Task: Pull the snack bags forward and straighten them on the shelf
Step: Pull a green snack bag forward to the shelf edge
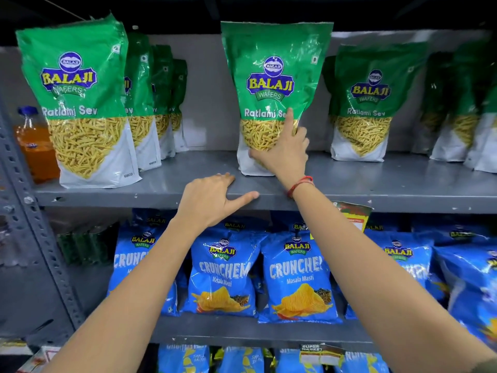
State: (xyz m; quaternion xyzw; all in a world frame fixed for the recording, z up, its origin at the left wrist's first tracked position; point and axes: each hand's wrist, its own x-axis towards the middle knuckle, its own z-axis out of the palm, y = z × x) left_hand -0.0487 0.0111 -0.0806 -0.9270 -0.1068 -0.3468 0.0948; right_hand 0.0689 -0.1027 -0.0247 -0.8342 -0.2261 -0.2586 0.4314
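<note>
While the left hand rests spread on the shelf, the right hand grips the middle bag.

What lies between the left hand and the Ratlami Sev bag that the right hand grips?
Nothing: only bare grey shelf separates the left hand from the bag, as the head view shows.

Orange drink btl far left

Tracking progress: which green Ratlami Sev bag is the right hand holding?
The middle green bag, standing alone between the left row and the right bags; the right hand grips its lower front.
</note>
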